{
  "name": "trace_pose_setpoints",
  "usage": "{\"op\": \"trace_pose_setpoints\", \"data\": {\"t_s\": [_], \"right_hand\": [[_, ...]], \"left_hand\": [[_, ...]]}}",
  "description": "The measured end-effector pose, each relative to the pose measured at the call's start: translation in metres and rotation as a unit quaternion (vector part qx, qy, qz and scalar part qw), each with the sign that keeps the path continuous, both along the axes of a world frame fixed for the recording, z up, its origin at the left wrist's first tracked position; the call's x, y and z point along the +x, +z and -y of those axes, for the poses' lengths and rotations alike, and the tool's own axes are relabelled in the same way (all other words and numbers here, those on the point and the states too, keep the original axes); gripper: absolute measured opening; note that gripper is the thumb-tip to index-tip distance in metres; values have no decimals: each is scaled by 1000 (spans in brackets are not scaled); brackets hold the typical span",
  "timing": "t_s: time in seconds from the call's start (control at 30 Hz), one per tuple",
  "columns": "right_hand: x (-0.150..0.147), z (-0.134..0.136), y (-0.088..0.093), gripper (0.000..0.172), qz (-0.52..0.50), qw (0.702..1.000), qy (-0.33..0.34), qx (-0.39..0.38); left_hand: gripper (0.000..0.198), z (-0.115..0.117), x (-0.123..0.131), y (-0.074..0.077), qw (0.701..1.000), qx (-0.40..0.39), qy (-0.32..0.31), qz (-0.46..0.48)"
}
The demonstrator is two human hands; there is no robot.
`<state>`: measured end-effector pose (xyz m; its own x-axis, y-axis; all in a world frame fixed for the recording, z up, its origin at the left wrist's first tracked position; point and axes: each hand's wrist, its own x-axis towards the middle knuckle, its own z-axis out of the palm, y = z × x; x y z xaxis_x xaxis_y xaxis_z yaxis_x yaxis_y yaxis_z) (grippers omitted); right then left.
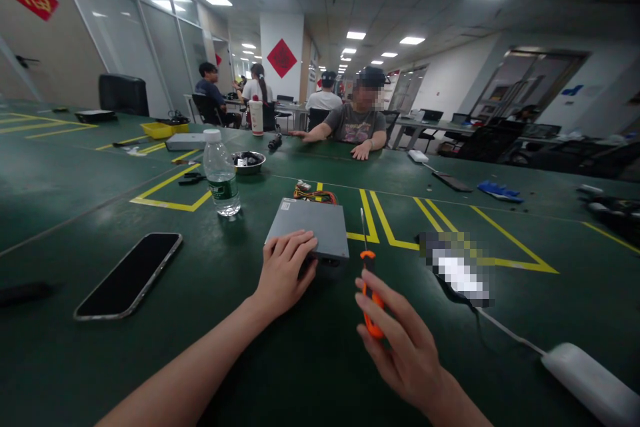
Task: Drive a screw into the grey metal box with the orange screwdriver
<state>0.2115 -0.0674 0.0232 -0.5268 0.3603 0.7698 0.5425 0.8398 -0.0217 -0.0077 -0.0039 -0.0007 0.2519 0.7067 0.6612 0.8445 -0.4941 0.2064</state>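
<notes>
A grey metal computer power supply (320, 220) lies on the green table, its bundle of coloured cables (315, 195) bunched at the far side. My left hand (287, 267) grips its near left part, fingers over the top and thumb down by the front face. To the right of the box, my right hand (400, 333) holds a screwdriver (369, 293) by its orange and black handle. The thin shaft points up and away from me, apart from the box. Part of the handle is hidden behind my fingers.
Left of the box stand a water bottle (221, 177) and a metal bowl (249, 161) of dark parts; a phone (131, 275) lies nearer. At right, a blurred-out device (457, 273) has a cable to a white block (590, 380). Across the table sits a person (357, 123).
</notes>
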Motion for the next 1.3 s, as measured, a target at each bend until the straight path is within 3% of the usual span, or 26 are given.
{"op": "trace_pose_setpoints", "data": {"t_s": [0.17, 0.3, 0.5, 0.7, 1.1, 1.3], "right_hand": [[8, 2, -5, 35, 19, 998, 48, 24], [20, 22, -14, 31, 79, 997, 15, 10], [17, 28, -12, 25, 132, 990, 32, 22], [10, 24, -14, 27, 89, 995, 41, 34], [0, 19, -9, 29, 111, 990, 75, 39], [-8, 20, -12, 20, 70, 994, 64, 54]], "left_hand": [[30, -1, -1, -1, 1000, -3, -2, 2], [29, 0, -1, 0, 1000, -7, -4, 6], [30, 0, -1, 0, 1000, -5, -6, 5], [29, -1, -1, 0, 1000, 4, -4, 5], [29, 0, 0, -1, 1000, 0, -6, 8], [29, 0, 0, 0, 1000, 0, -2, 1]]}}
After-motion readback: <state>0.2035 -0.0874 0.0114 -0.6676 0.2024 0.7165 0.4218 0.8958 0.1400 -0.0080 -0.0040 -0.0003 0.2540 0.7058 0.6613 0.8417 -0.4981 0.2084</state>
